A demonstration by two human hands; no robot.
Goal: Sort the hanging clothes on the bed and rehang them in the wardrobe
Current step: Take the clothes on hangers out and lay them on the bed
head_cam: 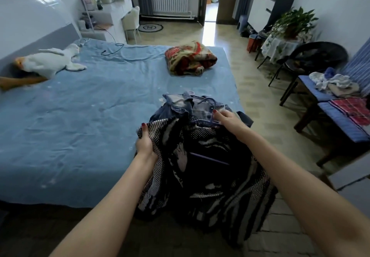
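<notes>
Patterned garment (202, 156) and hanger (210, 114) in both hands

Centre bottom, the dark patterned garment (202, 168) is coarse, open-weave knit — matt. Behind it, faded denim (178, 104) and a smooth blue plastic hanger (210, 106). The bed sheet (80, 116) is matt, creased cotton-like cloth; upper right, floor tiles (210, 34) — glossy.

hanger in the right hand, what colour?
Blue plastic hanger, pinched by the right hand over the denim garment; head view.
</notes>
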